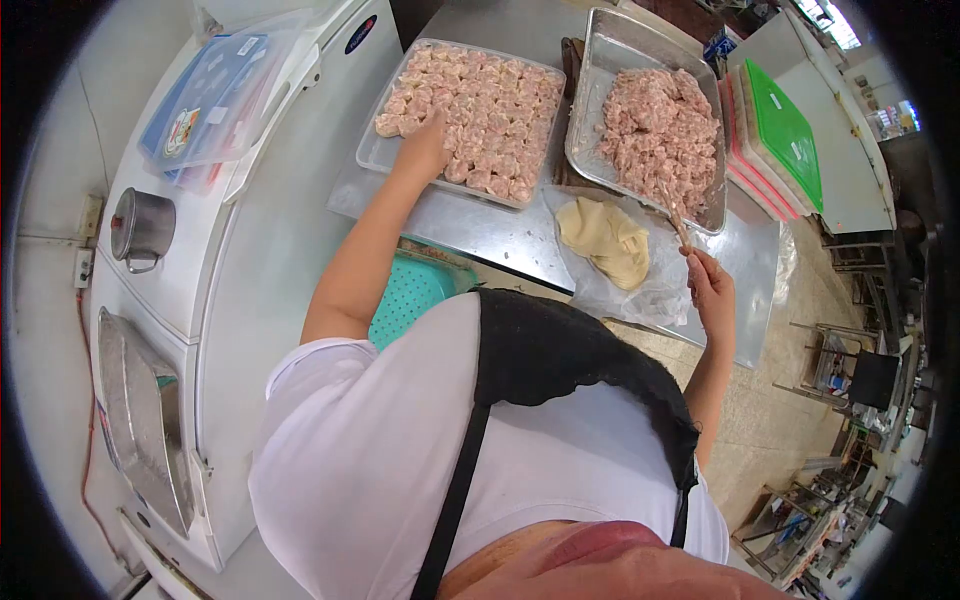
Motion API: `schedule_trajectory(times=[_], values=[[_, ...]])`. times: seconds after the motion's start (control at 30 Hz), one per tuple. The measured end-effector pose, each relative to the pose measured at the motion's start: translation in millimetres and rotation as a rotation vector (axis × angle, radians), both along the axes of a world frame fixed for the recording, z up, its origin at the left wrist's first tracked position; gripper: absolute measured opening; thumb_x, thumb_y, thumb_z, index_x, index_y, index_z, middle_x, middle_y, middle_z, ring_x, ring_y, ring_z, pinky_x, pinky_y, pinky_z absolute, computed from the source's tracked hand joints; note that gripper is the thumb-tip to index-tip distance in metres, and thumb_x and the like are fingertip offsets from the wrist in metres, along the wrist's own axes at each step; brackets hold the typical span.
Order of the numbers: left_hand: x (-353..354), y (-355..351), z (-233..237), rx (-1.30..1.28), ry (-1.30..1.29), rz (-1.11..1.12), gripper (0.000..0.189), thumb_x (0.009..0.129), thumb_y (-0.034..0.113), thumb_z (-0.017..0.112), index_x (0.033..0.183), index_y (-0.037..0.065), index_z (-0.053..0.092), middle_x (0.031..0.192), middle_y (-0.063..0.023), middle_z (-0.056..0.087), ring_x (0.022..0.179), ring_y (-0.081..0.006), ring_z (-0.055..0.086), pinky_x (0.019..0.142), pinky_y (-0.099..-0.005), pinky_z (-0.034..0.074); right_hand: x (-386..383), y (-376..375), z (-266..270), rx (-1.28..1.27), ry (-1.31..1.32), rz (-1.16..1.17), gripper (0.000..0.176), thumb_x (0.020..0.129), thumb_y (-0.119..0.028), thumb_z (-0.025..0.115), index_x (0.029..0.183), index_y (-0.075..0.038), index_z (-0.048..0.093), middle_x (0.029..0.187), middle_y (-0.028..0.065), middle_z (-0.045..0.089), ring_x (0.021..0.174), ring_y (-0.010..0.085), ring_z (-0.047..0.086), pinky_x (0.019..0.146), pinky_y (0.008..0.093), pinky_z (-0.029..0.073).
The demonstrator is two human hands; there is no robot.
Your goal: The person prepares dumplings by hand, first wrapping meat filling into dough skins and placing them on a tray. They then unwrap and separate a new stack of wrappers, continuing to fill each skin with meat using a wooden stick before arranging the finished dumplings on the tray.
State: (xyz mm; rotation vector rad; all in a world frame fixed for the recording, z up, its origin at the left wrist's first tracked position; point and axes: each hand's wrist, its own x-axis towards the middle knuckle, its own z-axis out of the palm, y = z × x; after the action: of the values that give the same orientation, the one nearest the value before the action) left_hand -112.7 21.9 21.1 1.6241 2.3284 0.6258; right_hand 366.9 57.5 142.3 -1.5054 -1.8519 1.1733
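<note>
My left hand (pixel 425 150) reaches over a clear plastic tray (pixel 372 152) at the top middle, its fingers drawn together at the near-left rows of meat dumplings (pixel 490 110). Whatever those fingertips hold is hidden. On the right, my right hand (pixel 710 285) grips the handle end of a thin, meat-smeared spatula (pixel 677 215). Its far end rests at the edge of the ground meat (pixel 660 130) in a deep metal pan (pixel 590 100). Between the hands, a stack of pale dough wrappers (pixel 605 240) lies on clear plastic sheeting (pixel 655 300).
A metal table (pixel 470 225) carries the trays. Beyond the pan are stacked containers with a green lid (pixel 785 135). At left, a white freezer (pixel 240 250) bears plastic lids (pixel 215 110) and a metal pot (pixel 142 228). Below the table sits a turquoise basket (pixel 410 295).
</note>
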Motion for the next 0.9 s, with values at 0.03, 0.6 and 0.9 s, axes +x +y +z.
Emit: schedule_trajectory(times=[0.03, 0.6, 0.9], values=[[0, 5, -7, 0.072, 0.065, -0.020, 0.073, 0.073, 0.011, 0.070, 0.137, -0.001, 0.037, 0.111, -0.0268, 0.061, 0.103, -0.0399, 0.059, 0.088, -0.0444, 0.048, 3, 3, 1, -0.004, 0.003, 0.005, 0.029, 0.094, -0.025, 0.059, 0.113, -0.005, 0.067, 0.067, -0.0063, 0.047, 0.059, 0.0031, 0.040, 0.052, 0.0200, 0.032], [24, 2, 6, -0.286, 0.128, 0.359, 0.072, 0.076, 0.012, 0.058, 0.143, 0.006, 0.032, 0.124, -0.0241, 0.056, 0.113, -0.0386, 0.056, 0.097, -0.0487, 0.043, 36, 156, 19, 0.523, -0.662, 0.533, 0.037, 0.095, -0.031, 0.046, 0.085, -0.001, 0.065, 0.086, 0.0211, 0.066, 0.083, 0.0404, 0.064, 0.071, 0.0470, 0.048], [146, -11, 59, -0.437, 0.328, 0.534, 0.062, 0.083, 0.022, 0.053, 0.142, 0.008, 0.037, 0.132, -0.0186, 0.053, 0.120, -0.0378, 0.051, 0.105, -0.0564, 0.030, 25, 146, -18, 0.860, -0.816, 0.864, 0.017, 0.079, -0.014, 0.057, 0.080, -0.002, 0.069, 0.076, 0.0165, 0.068, 0.074, 0.0327, 0.068, 0.065, 0.0436, 0.055]])
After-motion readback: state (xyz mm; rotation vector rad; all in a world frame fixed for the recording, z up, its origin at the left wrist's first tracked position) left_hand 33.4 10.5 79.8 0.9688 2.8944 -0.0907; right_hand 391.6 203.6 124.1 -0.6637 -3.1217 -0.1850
